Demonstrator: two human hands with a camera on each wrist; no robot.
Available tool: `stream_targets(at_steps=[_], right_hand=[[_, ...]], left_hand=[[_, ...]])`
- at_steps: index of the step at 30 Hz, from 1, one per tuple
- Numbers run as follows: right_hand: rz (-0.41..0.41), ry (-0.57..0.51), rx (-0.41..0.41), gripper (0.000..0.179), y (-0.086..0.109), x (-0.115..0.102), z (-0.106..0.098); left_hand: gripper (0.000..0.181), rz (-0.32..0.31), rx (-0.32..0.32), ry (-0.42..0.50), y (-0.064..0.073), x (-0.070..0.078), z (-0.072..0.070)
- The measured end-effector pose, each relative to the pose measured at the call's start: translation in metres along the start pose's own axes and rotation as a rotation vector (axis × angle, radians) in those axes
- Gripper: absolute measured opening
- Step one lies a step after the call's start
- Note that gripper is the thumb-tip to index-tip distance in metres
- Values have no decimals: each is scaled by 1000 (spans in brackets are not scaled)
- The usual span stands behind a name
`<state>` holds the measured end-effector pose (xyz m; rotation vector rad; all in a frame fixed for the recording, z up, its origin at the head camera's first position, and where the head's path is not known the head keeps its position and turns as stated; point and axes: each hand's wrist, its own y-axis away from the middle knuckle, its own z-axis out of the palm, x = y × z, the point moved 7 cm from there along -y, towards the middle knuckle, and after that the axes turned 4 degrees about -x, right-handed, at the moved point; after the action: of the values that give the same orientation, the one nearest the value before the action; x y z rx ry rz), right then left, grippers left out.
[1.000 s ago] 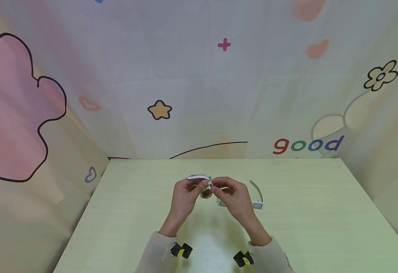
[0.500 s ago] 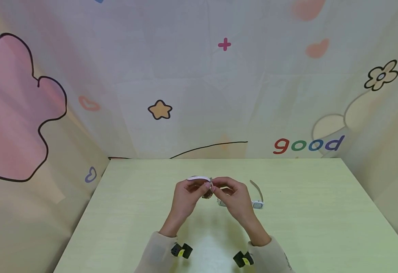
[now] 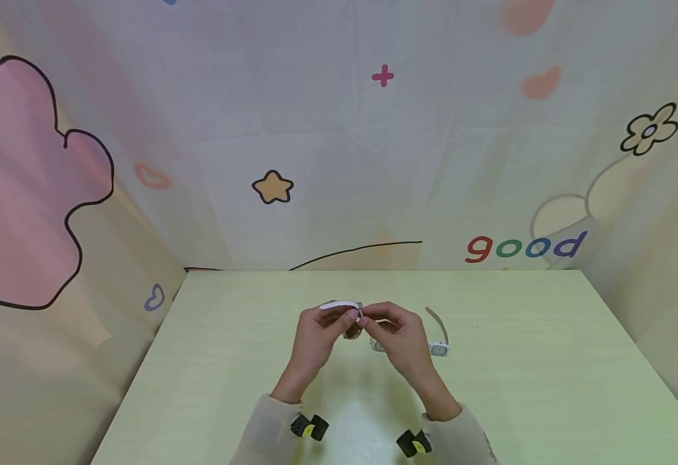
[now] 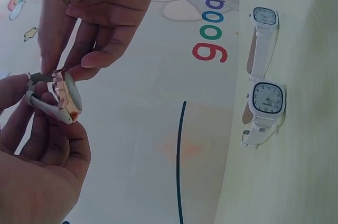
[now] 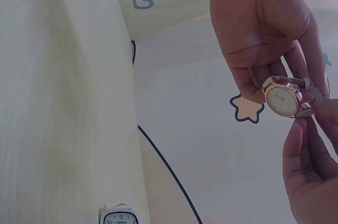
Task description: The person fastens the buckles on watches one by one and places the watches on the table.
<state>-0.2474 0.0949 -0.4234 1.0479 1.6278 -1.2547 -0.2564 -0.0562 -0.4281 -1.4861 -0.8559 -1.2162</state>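
Observation:
Both hands hold a wristwatch [image 3: 352, 332] up over the table, with a rose-gold case [image 5: 282, 100] and a pale strap [image 3: 339, 304]. My left hand [image 3: 314, 339] grips it by the strap beside the case, thumb near the strap's joined part. With thumb and fingertips, my right hand [image 3: 400, 336] pinches the strap's end from the other side. In the left wrist view the strap bends into a loop behind the case [image 4: 66, 100]. Fingers partly cover the buckle area.
Two white square-faced watches lie on the table [image 3: 519, 387] beyond the right hand: one [image 3: 439, 349] farther right, the other [image 4: 266, 97] partly hidden by that hand in the head view. A printed curtain [image 3: 339, 161] stands behind the table.
The left thumb has shifted slightly right along the strap, and the held watch's case has tilted a little. The right hand and the watches on the table stay in place.

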Motion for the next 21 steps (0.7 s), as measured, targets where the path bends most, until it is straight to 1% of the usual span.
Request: stream_targets(at_steps=[5,8,11,13,18,21], right_hand=[[-3,-15,-12,16,0,1,1],[-5,-20,-11,14,1,1,1],[-5,-21,-7,11,1,1,2],[-4,-24,-3,11,1,1,2],[3,-27,-5,12,1,2,2],[15,-10,1,13,2,2,0]], left_hand=[[26,26,-31,-5,-1,0,1],[28,29,-25,-39,-1,-1,1],[27,17,-15,-66,-1,-2,0],[24,5,-13,-68,-2,-3,0],[22,-30,-24,-37,-2,-6,1],[23,-42,-27,-20,-1,-6,1]])
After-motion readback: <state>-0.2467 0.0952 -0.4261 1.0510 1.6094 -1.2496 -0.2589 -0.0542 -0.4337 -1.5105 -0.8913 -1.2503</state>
